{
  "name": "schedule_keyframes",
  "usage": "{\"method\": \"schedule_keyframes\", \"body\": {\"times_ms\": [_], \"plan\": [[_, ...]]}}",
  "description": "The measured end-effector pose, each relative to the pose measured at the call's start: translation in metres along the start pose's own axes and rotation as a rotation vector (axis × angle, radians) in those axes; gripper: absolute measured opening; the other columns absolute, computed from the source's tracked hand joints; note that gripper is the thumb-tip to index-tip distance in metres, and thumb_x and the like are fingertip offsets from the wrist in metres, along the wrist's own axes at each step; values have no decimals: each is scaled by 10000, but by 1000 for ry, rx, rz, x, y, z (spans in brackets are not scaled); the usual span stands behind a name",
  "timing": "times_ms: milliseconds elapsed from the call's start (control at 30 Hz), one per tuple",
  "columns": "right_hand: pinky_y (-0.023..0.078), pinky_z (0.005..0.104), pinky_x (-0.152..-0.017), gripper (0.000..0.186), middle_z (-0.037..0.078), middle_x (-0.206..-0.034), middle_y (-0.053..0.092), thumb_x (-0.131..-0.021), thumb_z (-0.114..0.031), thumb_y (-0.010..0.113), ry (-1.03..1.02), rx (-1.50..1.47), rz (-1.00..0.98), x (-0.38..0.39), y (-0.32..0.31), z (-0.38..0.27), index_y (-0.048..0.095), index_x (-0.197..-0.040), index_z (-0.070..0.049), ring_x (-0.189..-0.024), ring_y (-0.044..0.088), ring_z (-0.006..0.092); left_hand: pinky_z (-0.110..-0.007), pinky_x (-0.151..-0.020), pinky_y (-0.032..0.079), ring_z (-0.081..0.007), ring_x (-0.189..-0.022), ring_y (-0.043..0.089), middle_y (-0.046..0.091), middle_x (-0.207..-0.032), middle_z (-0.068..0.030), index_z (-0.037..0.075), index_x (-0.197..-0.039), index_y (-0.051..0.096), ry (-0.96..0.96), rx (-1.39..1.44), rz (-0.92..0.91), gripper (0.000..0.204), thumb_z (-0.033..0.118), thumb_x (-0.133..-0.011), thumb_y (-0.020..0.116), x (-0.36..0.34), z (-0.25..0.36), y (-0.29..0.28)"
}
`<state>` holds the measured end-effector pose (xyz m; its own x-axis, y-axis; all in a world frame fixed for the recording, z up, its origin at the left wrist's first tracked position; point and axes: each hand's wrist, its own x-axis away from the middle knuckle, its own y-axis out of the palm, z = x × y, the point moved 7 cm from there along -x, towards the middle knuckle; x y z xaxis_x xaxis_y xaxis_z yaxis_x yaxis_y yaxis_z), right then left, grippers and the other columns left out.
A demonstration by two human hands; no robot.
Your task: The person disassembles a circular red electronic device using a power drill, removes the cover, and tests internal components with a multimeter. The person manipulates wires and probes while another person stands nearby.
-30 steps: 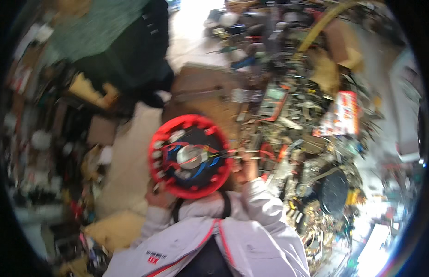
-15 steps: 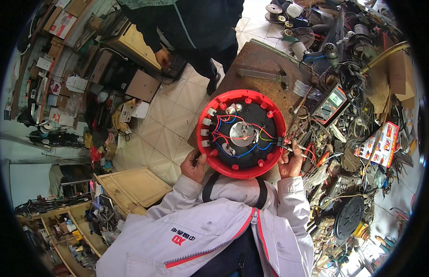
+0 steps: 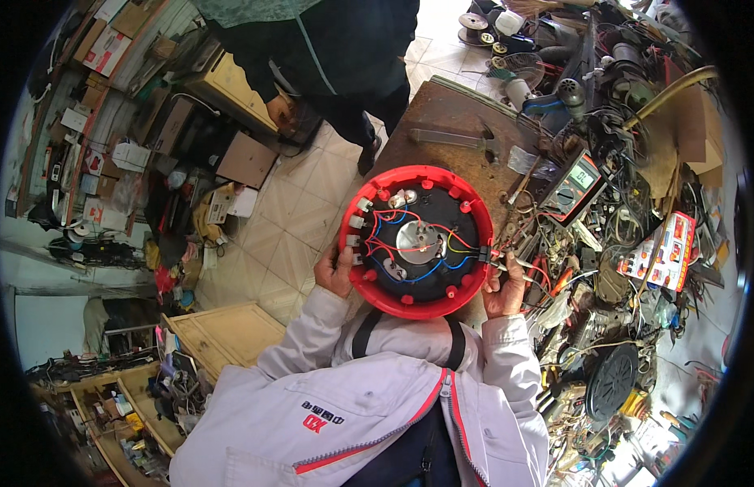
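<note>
A round red plastic housing [image 3: 421,312] lies open side up over my lap, partly on the wooden bench. Inside it are a black base, a silver metal disc [image 3: 417,242], and red, blue and yellow-green wires. White connectors [image 3: 352,240] line its left wall. My left hand [image 3: 336,272] grips the left rim, thumb up and fingers underneath. At the right rim, by the black wire entry [image 3: 484,253], my right hand [image 3: 505,290] is closed around slim pieces that look like test probes, its thumb near the rim. A multimeter [image 3: 573,188] with a lit display lies beyond it.
A hammer [image 3: 454,140] lies on the worn bench [image 3: 425,114]. Wires, tools and parts crowd the right side, with a printed box [image 3: 665,252]. Across from me stands a person in dark clothes, one hand [image 3: 281,114] lowered. Shelves and an open drawer [image 3: 125,406] line the left.
My left hand has slid up along the left rim, away from me. The whole view has shifted slightly; the housing and my right hand look otherwise much the same.
</note>
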<state>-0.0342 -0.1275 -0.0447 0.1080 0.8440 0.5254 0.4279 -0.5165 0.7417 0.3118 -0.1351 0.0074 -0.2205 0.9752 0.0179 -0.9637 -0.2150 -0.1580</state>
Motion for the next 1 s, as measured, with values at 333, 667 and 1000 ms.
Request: {"method": "schedule_keyframes", "body": {"times_ms": [333,667,1000], "plan": [[355,242,-366,200,51,-606,580,-903,-253,681,46,-46,-17,4,6,3,576,-874,-85,-394,451,115,-307,-901,479,-166,-1012,601,647,-1151,-88,-6,-1275,575,11,39,37,389,252,-983,571,6,-12,-8],[351,252,-386,171,48,-590,552,-911,-210,658,41,-53,-41,2,8,2,572,-863,-70,-389,432,121,-320,-922,466,-195,-1049,594,631,-1184,-120,-27,-1290,556,34,-9,1,415,252,-983,558,2,-14,-12],[368,264,-371,198,54,-596,563,-923,-187,635,16,-35,-44,5,14,-3,573,-808,-39,-377,449,122,-319,-882,480,-175,-1000,602,645,-1138,-99,-9,-1247,584,7,80,-10,378,266,-989,545,3,-28,-12]]}}
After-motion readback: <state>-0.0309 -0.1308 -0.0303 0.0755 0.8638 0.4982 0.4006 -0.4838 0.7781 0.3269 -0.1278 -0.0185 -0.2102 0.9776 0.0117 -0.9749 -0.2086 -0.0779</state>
